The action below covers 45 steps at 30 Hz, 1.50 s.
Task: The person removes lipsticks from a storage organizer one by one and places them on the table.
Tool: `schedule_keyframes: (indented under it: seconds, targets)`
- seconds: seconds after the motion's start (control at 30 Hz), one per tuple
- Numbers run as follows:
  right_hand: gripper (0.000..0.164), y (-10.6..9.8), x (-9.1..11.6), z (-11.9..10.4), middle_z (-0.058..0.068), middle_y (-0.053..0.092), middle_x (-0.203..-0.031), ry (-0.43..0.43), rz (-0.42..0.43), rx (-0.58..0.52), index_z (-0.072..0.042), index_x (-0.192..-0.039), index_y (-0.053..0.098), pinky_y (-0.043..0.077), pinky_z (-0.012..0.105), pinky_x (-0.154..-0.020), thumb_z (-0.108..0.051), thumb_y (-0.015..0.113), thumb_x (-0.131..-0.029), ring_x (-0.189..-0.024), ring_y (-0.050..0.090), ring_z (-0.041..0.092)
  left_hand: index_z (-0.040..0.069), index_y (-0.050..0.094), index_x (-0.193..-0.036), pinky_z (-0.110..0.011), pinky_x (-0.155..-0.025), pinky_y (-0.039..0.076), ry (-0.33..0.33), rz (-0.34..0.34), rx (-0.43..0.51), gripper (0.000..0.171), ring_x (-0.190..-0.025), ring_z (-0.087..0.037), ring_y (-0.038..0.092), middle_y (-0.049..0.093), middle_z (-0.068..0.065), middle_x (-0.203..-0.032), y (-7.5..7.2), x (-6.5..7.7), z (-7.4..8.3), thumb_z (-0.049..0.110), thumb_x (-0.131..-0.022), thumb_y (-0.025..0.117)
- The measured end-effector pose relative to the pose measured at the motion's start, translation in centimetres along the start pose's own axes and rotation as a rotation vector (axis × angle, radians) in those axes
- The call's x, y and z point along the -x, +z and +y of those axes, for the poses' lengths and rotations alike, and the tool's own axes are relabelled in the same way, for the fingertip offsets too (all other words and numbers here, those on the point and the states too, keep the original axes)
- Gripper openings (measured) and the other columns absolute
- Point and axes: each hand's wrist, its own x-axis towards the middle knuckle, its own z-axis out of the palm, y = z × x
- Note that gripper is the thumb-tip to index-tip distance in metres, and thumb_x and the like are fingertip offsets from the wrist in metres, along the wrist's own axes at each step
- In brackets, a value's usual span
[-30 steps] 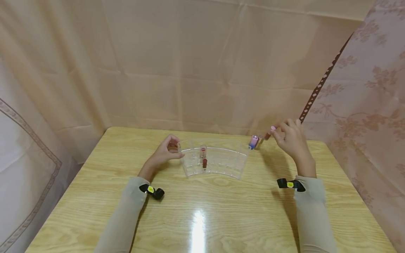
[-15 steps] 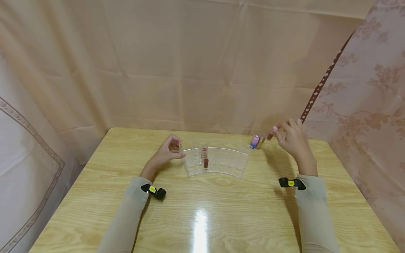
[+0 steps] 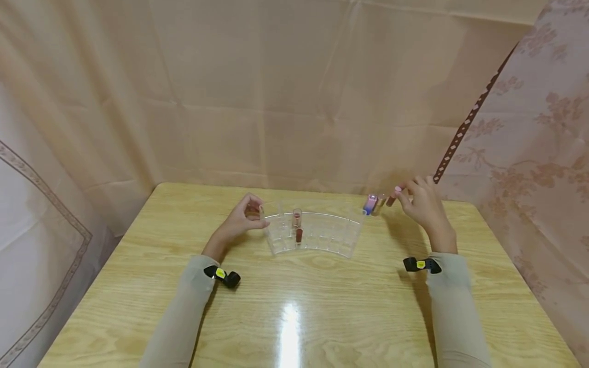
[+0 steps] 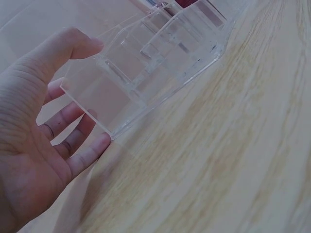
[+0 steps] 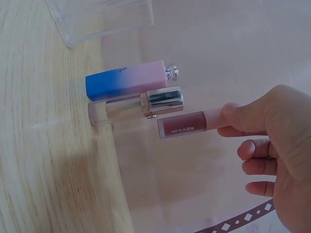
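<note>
My right hand [image 3: 422, 207] pinches the pink cap of a lip gloss tube [image 5: 182, 124] between thumb and index finger. The tube has a brownish-red body with "AKF" lettering. Beside it, near the table's back edge, stand a pink-and-blue lipstick [image 5: 126, 80] with a silvery knob and a clear tube with a shiny metallic cap [image 5: 165, 100]. At the middle of the table is a clear stepped organizer [image 3: 326, 235]. My left hand [image 3: 241, 217] holds its left end, thumb at the upper edge and fingers along the side. Two reddish lip products [image 3: 298, 227] sit in the organizer, one behind the other.
The wooden table [image 3: 368, 317] extends in front of both arms. A beige curtain [image 3: 294, 102] hangs right behind the back edge, close to the lip products. A patterned cloth [image 3: 547, 153] hangs at the right, a pale one [image 3: 41, 220] at the left.
The lip gloss tube in my right hand has dropped slightly, close to the clear tube and the pink-and-blue lipstick. My left hand stays at the organizer's left end.
</note>
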Motion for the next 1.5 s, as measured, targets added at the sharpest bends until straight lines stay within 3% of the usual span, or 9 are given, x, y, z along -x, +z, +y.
schedule_keyframes:
  seconds: [0.27,0.6,0.97,1.23,1.37,1.5]
  targets:
    - [0.018,0.09,-0.21,0.08,0.020,0.054,-0.087,-0.005,-0.001,0.000,0.005,-0.095,0.068,0.029,0.046,-0.078,-0.013,0.070,-0.095,-0.088,0.041,0.036,-0.008,0.043,-0.127,-0.036,-0.097,0.052,0.019,0.003,-0.010,0.058,-0.108,-0.034,0.058,0.051,-0.023,-0.121,-0.06,-0.15,0.02,-0.003,-0.082,0.080]
    - [0.020,0.17,0.01,0.07,0.020,0.055,-0.089,0.015,-0.027,0.003,0.004,-0.095,0.067,0.031,0.047,-0.077,-0.016,0.067,-0.098,-0.090,0.043,0.036,-0.005,0.045,-0.126,-0.024,-0.091,0.052,0.002,0.007,-0.004,0.057,-0.105,-0.029,0.058,0.052,-0.022,-0.120,-0.02,0.13,0.17,-0.004,-0.081,0.080]
    - [0.021,-0.05,0.18,0.16,0.019,0.055,-0.094,0.052,-0.075,-0.007,0.004,-0.100,0.067,0.031,0.045,-0.077,-0.017,0.065,-0.100,-0.092,0.041,0.034,-0.006,0.045,-0.126,-0.040,-0.100,0.051,0.007,0.013,-0.001,0.057,-0.106,-0.029,0.057,0.050,-0.018,-0.120,0.19,0.13,0.18,-0.004,-0.081,0.080]
    - [0.021,0.08,0.33,0.15,0.021,0.056,-0.095,0.055,-0.080,-0.008,0.003,-0.102,0.068,0.033,0.046,-0.077,-0.018,0.068,-0.098,-0.093,0.041,0.034,-0.008,0.043,-0.127,-0.035,-0.099,0.052,0.000,0.009,0.001,0.058,-0.109,-0.035,0.058,0.050,-0.022,-0.122,0.32,0.27,0.34,-0.004,-0.082,0.079]
    - [0.024,0.04,0.27,0.19,0.022,0.057,-0.096,0.067,-0.100,-0.001,0.004,-0.105,0.068,0.035,0.048,-0.076,-0.019,0.068,-0.098,-0.094,0.043,0.036,-0.008,0.042,-0.128,-0.038,-0.100,0.051,0.002,0.007,-0.007,0.059,-0.108,-0.031,0.058,0.050,-0.020,-0.121,0.33,0.27,0.33,-0.003,-0.082,0.079]
    - [0.026,0.26,0.21,0.27,0.022,0.058,-0.097,0.059,-0.101,0.000,0.005,-0.107,0.068,0.035,0.048,-0.076,-0.020,0.069,-0.098,-0.094,0.044,0.036,-0.008,0.042,-0.128,-0.030,-0.096,0.052,-0.004,0.008,-0.007,0.059,-0.107,-0.028,0.058,0.051,-0.019,-0.121,0.21,0.26,0.29,-0.002,-0.083,0.079]
